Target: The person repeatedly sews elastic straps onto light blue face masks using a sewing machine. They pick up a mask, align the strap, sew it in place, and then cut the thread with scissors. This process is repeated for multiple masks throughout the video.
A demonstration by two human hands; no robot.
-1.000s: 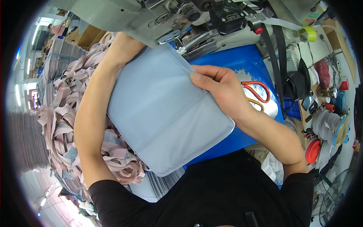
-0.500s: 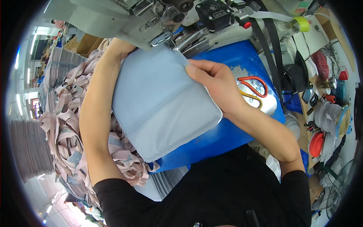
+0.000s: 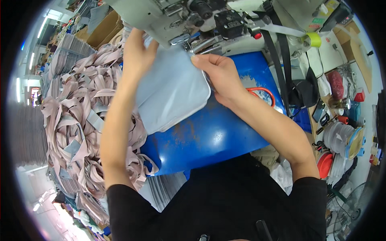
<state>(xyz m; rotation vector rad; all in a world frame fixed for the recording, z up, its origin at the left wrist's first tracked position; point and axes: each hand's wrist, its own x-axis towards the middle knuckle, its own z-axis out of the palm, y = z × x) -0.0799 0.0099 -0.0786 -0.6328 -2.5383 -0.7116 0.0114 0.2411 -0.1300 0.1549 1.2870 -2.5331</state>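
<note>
A light grey-blue, double-layered fabric panel (image 3: pixel 173 90) with rounded corners lies tilted on a blue work surface (image 3: pixel 201 136). Its far edge is under the head of a sewing machine (image 3: pixel 177 24), at the metal presser parts (image 3: pixel 179 40). At the panel's far left edge is my left hand (image 3: pixel 138 52), slightly blurred, thumb and forefinger spread apart against the cloth; its other fingers are mostly hidden. My right hand (image 3: pixel 223 76) pinches the right edge between thumb and fingers, close to the machine. Red-handled scissors (image 3: pixel 265 94) lie beyond my right wrist, partly covered by it.
A heap of pinkish fabric strips (image 3: pixel 80 116) crowds the left side, with stacked grey panels (image 3: pixel 28 132) behind it. Black straps (image 3: pixel 283 64) hang at the right of the machine. Farther right, tools and a red round container (image 3: pixel 325 164) sit on a cluttered bench.
The panel has slid farther toward the machine, and less of it shows on the near side. My left hand has come back into sight from behind the machine head. My right hand keeps its pinch.
</note>
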